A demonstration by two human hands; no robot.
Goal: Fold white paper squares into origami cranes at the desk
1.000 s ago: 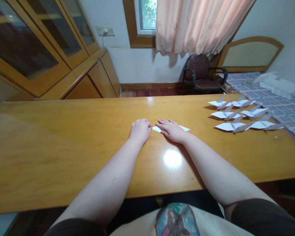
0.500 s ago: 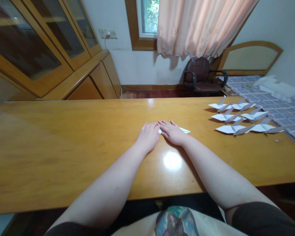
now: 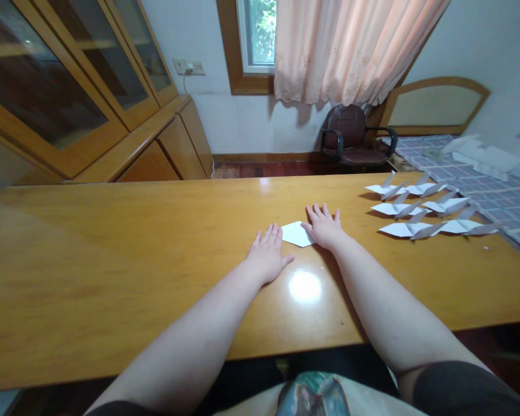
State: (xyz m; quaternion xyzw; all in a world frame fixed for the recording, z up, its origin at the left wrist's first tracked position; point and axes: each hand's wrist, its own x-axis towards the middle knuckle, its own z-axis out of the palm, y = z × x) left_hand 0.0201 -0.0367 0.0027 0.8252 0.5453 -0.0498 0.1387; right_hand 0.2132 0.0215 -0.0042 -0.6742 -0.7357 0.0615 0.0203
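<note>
A folded piece of white paper (image 3: 298,234) lies flat on the wooden table (image 3: 156,260) between my hands. My left hand (image 3: 268,251) rests at the paper's left end, fingers stretched out and thumb apart, palm down. On the right side my right hand (image 3: 324,226) lies with spread fingers, its thumb on the paper and its palm covering the right end. Several folded paper cranes (image 3: 405,230) stand in rows toward the table's right end.
Behind the table are a brown office chair (image 3: 349,136) and a pink curtain (image 3: 342,52). A bed with a checked cover (image 3: 494,190) stands beyond the right edge. Glass-door cabinets (image 3: 91,86) line the left. A tiny white scrap (image 3: 486,248) lies near the cranes.
My hands have moved apart, the left slightly nearer to me and the right away to the right. More of the folded paper now shows between them. The cranes have stayed put.
</note>
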